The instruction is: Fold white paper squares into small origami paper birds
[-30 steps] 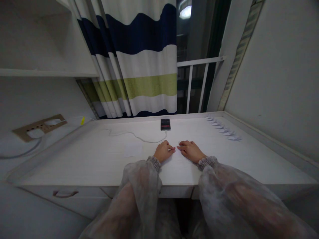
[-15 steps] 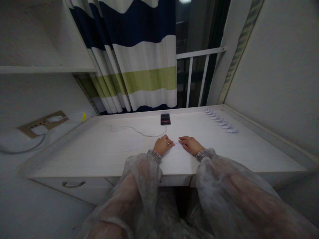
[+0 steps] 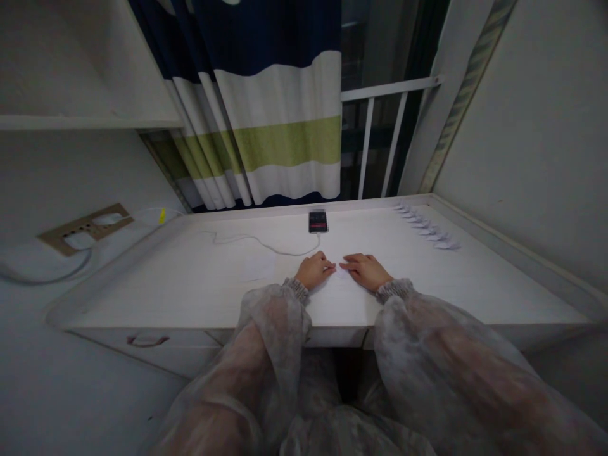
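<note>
A small piece of white paper (image 3: 341, 273) lies on the white desk between my two hands, partly covered by the fingertips. My left hand (image 3: 315, 271) is closed at its left edge, thumb and fingers together on the paper. From the other side, my right hand (image 3: 367, 271) has its fingertips on the same paper, with the fingers bent inward and closed on its edge. The fingertips of both hands are close but apart. Fine folds in the paper are too small to make out. Translucent sleeves with gathered cuffs cover both arms.
Several folded white paper pieces (image 3: 425, 228) stand in a row at the desk's back right. A phone (image 3: 318, 221) with a white cable (image 3: 266, 246) lies at the back. A flat white sheet (image 3: 259, 268) is left of my hands. Wall sockets (image 3: 85, 229) are at far left.
The view has tilted slightly downward, shifting the scene a little. My left fingertips have moved slightly closer to the right ones over the paper.
</note>
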